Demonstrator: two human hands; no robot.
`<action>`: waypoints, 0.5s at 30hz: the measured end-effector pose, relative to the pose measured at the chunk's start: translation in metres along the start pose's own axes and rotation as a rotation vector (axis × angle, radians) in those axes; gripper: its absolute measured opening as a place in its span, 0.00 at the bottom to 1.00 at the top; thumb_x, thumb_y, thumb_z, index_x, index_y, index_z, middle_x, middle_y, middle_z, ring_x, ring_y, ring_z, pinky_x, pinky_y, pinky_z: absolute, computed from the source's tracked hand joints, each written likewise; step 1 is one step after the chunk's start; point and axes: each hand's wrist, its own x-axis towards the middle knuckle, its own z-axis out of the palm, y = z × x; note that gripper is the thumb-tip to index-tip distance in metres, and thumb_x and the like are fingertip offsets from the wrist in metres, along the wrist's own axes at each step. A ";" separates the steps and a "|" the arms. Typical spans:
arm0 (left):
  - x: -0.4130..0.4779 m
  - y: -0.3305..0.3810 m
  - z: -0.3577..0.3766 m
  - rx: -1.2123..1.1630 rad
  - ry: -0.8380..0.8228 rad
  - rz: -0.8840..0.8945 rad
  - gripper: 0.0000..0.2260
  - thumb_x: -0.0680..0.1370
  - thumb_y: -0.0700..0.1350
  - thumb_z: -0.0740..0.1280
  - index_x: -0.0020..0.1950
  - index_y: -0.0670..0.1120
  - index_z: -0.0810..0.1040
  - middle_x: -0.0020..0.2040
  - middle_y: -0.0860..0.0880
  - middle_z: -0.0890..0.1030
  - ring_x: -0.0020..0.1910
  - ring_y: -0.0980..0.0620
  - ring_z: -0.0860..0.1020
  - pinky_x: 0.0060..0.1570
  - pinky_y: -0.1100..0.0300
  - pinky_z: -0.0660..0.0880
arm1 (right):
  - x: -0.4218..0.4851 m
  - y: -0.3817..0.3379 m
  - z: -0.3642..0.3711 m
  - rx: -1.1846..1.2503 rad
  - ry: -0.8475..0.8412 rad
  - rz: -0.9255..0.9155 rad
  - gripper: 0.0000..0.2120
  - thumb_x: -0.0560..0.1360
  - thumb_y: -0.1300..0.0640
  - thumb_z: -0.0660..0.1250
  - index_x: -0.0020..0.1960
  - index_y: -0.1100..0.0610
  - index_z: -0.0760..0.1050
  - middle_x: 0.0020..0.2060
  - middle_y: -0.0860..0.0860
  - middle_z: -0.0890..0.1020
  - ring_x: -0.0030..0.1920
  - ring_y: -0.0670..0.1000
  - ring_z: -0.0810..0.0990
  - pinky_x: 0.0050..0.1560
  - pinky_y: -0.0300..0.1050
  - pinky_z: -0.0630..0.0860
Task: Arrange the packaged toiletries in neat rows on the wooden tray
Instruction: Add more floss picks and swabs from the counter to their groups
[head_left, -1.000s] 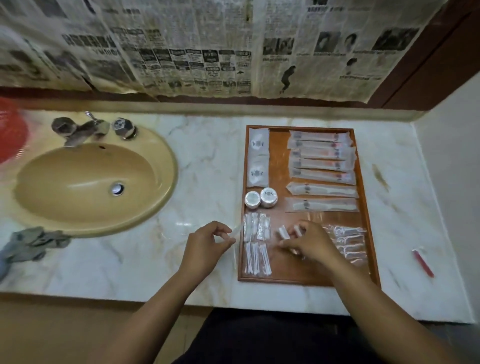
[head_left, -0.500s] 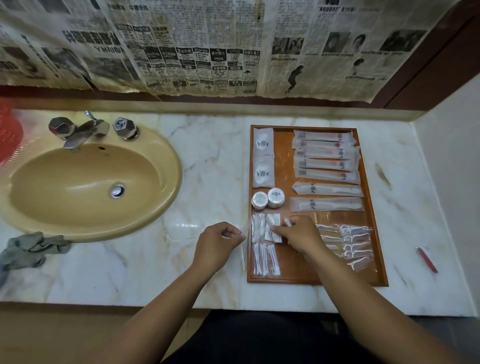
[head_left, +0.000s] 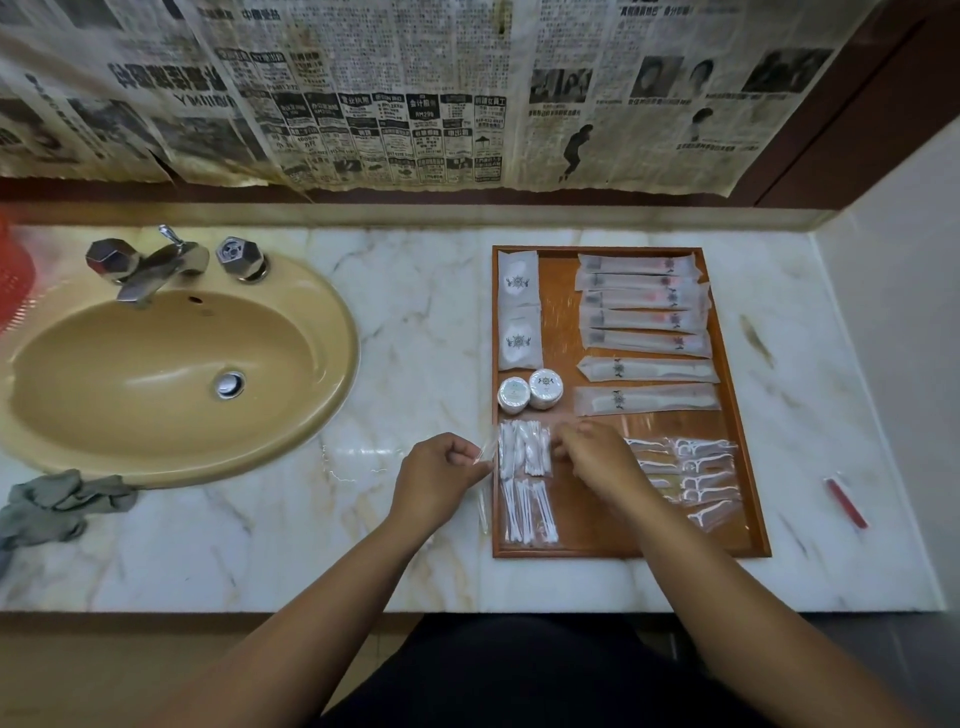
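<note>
A wooden tray (head_left: 623, 552) lies on the marble counter, right of the sink. It holds two white sachets (head_left: 518, 283), two round tins (head_left: 545, 387), long toothbrush packets (head_left: 641, 301), two comb packets (head_left: 647, 370), floss pick packets (head_left: 701, 478) and cotton swab packets (head_left: 527, 512). My right hand (head_left: 592, 460) is over the tray's front half. Its blurred fingertips pinch the right edge of the upper swab packets (head_left: 524, 447). Just left of the tray's edge, my left hand (head_left: 441, 473) pinches a thin clear packet (head_left: 485, 451).
A beige sink (head_left: 176, 364) with a chrome faucet (head_left: 150, 265) fills the counter's left side. A grey cloth (head_left: 57, 504) lies at its front. A small red item (head_left: 847, 501) lies right of the tray, near the white side wall. Newspaper covers the back wall.
My right hand has moved left and away from me across the tray, from its front middle to the upper swab packets. My left hand has stayed beside the tray.
</note>
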 end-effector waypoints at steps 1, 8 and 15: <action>0.000 0.001 0.001 0.002 -0.003 0.003 0.08 0.70 0.51 0.80 0.42 0.53 0.82 0.37 0.53 0.83 0.38 0.55 0.81 0.44 0.56 0.77 | -0.001 0.003 -0.004 0.096 -0.035 0.044 0.20 0.79 0.46 0.59 0.46 0.61 0.82 0.42 0.56 0.84 0.37 0.51 0.75 0.39 0.46 0.69; -0.003 0.005 0.010 0.001 -0.019 0.017 0.08 0.70 0.49 0.80 0.42 0.53 0.82 0.37 0.53 0.83 0.36 0.59 0.80 0.40 0.61 0.74 | -0.011 0.024 -0.023 0.426 -0.123 0.163 0.16 0.66 0.55 0.61 0.53 0.58 0.67 0.43 0.60 0.78 0.29 0.50 0.69 0.30 0.43 0.63; -0.008 0.008 0.017 -0.032 -0.045 0.028 0.07 0.71 0.48 0.80 0.43 0.52 0.83 0.36 0.52 0.83 0.33 0.62 0.79 0.40 0.63 0.74 | -0.015 0.033 -0.022 0.475 -0.138 0.133 0.07 0.80 0.68 0.57 0.49 0.59 0.70 0.40 0.58 0.80 0.34 0.53 0.78 0.35 0.46 0.76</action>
